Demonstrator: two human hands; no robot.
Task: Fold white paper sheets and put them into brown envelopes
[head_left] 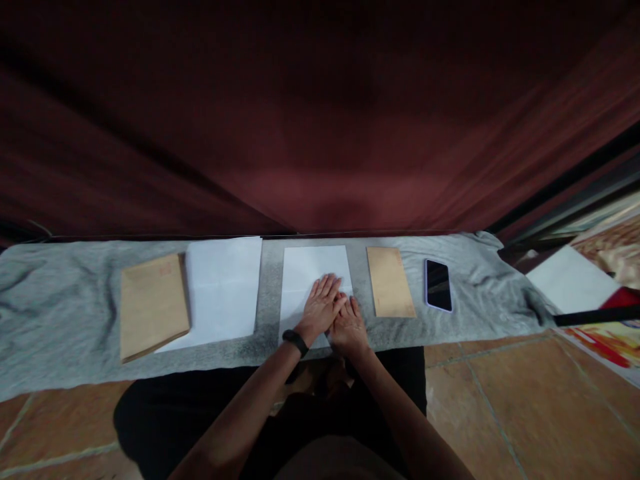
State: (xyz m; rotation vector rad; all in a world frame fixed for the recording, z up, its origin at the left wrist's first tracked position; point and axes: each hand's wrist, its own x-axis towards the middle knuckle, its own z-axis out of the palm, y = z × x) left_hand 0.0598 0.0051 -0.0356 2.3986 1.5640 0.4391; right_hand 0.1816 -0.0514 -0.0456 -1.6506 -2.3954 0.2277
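Note:
A white sheet of paper (300, 267) with a faint crease across it lies in front of me on the grey cloth. Flat on its right half rests my left hand (321, 308), fingers stretched out, a black band round the wrist. My right hand (349, 327) lies beside it at the sheet's right edge, its fingers extended and its fingertips touching the left hand. Neither hand grips anything. Just right of the hands is a single brown envelope (391, 281). The part of the sheet beneath my hands is hidden.
To the left, a stack of white paper (224, 287) lies partly under a pile of brown envelopes (154, 307). A phone (439, 285) with a pale purple case lies at the right on the grey cloth (480, 287). A dark red panel (340, 187) rises behind the narrow surface.

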